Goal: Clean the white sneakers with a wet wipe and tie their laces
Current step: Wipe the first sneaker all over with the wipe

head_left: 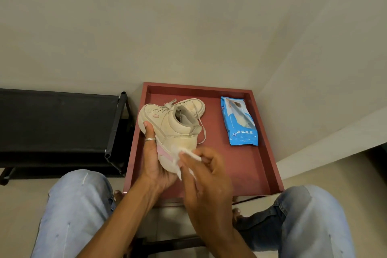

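Cream-white leather of one sneaker [171,130] showed between the two hands, above the near left part of a dark red tray table [253,174]. Both forearms came up from the bottom of the view and met over the gap between the knees in light blue jeans [71,211].

The left hand [154,161] was turned palm inward and gripped the sneaker from the sole side. One finger with a silver ring [150,139] lay stretched along the edge of the sole toward the toe. The other fingers were hidden behind the shoe. The sneaker was tilted, with its toe pointing away and its heel toward the person.

The right hand [209,176] was a little blurred. Its fingers were curled and pinched a crumpled white wet wipe [185,158], which was pressed on the lower side of the sneaker near the heel. A loose lace [202,132] hung from the shoe.

The second sneaker [195,105] lay on the tray just behind the first one, partly hidden by it. A blue pack of wipes [238,123] lay flat on the right part of the tray, well apart from the shoes. A black rack [58,123] stood beside the tray on the left.
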Tool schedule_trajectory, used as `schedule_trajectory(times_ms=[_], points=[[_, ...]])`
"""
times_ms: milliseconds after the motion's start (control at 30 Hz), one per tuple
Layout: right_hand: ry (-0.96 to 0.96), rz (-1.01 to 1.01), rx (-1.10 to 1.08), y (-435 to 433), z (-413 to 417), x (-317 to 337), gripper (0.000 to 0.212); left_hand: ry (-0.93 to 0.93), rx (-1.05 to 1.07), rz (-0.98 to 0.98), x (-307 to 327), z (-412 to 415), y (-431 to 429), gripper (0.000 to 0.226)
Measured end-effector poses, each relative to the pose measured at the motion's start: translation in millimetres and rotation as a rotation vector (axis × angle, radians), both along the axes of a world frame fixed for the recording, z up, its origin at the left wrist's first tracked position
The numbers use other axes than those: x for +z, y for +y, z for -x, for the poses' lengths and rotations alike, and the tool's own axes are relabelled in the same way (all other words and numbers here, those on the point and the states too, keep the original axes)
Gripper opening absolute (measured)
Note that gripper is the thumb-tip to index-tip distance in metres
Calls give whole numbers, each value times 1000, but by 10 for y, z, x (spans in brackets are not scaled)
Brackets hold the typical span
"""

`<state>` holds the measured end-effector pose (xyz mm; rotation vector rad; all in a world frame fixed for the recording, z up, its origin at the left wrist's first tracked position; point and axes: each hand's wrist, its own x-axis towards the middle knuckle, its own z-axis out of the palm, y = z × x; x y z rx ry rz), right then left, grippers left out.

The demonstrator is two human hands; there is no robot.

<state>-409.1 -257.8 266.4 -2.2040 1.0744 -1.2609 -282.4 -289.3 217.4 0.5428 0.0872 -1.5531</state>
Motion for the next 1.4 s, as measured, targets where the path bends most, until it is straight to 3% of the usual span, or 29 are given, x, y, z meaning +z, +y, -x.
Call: schedule_trajectory(times_ms=[133, 333, 467, 600, 700, 867, 1067, 1200, 1300, 1400], points=[[-53, 67, -124, -276, -80, 217, 22, 9, 35, 0, 36, 76, 20, 75], [48, -9, 8, 105, 1, -86, 18, 19, 47, -13, 12, -56, 17, 74], [-9, -78, 8, 33, 15, -41, 21, 22, 28, -20, 61, -47, 11, 81], [-55, 11, -94, -214, -65, 164, 20, 23, -17, 10, 59, 30, 47, 82], [-37, 10, -48, -162, -70, 102, 19, 30, -38, 12, 36, -3, 61, 83], [47, -125, 129, 111, 94, -101, 21, -51, -25, 37, -59, -189, 41, 88], [-292, -613, -28, -274, 218, 175, 20, -98, -14, 102, -58, -181, 63, 70], [-480, -785, 9, -326, 232, 301, 13, -182, 86, 103, -72, -195, 101, 49], [-383, -675, 63, -314, 237, 321, 15, -244, 72, 73, -61, -216, 94, 55], [-190, -494, 33, -303, 186, 260, 23, -234, -50, 79, -1, -162, 85, 85]])
